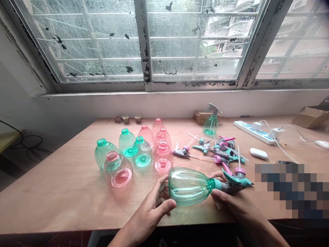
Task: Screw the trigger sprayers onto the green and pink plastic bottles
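Note:
A clear green spray bottle lies sideways in the air over the table's front edge, its teal-and-grey trigger head pointing right. My left hand grips the bottle's base, thumb below and fingers behind it. Around the teal collar at the neck, my right hand is closed, with the thumb in front; part of its fingers is hidden behind the bottle. Left of the hands stand several open bottles, among them a pink bottle and a green bottle. Loose spray heads are heaped beyond my right hand.
An assembled green sprayer stands at the back beside a small cardboard box. A white power strip with plugs and cables lies at the right, near a white oval case. Small wooden cubes sit along the back edge under the window.

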